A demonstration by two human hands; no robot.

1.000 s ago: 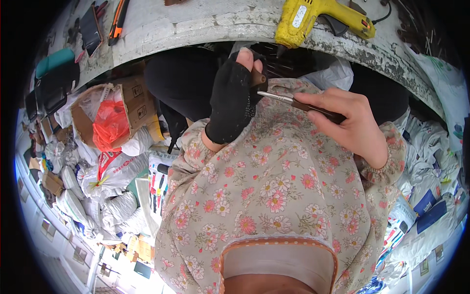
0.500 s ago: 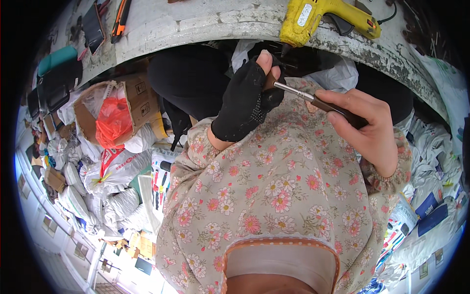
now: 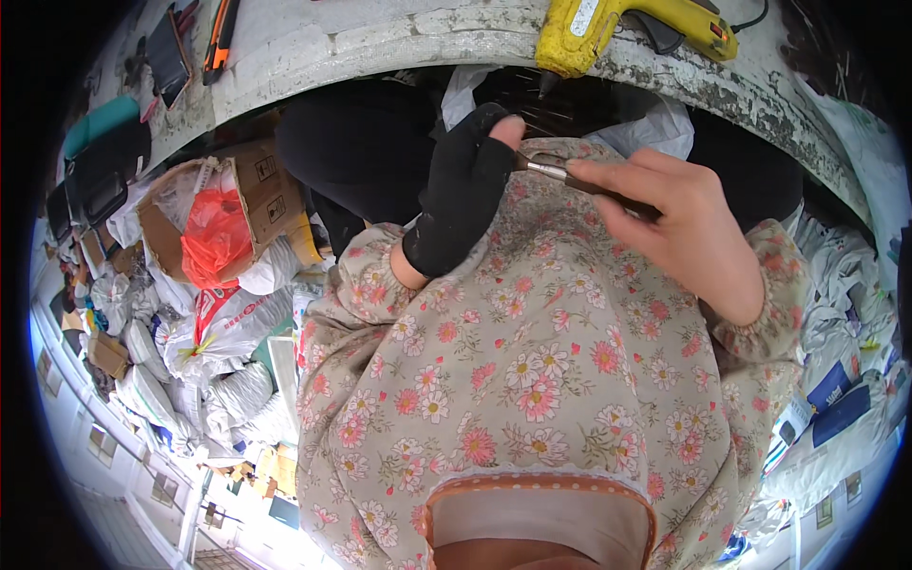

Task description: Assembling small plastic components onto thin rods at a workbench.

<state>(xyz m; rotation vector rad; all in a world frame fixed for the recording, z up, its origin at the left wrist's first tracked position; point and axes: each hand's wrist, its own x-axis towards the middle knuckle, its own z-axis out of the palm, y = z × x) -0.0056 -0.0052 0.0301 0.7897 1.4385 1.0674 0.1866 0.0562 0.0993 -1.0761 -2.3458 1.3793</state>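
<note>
My left hand [image 3: 464,195], in a black fingerless glove, is curled closed above my lap with the thumb tip bare. Whatever it grips is hidden behind the glove. In my bare right hand [image 3: 686,217] is a slim hand tool [image 3: 548,171] with a dark brown handle and a silver metal shaft. Its shaft points left, and the tip disappears behind my gloved fingers. Beyond my hands, a yellow glue gun [image 3: 579,38] lies at the table's edge with its nozzle over the rim.
A worn whitish table [image 3: 380,47] curves across the far side, with an orange-black utility knife [image 3: 220,40] on it. To the left stands an open cardboard box [image 3: 261,204] holding a red plastic bag [image 3: 217,237]. Stuffed white bags [image 3: 237,399] are heaped at the left, more at the right.
The gloved hand has turned so its back faces me, hiding the brown piece seen between its fingers before. My right hand has shifted slightly left, and the tool's tip has gone behind the glove.
</note>
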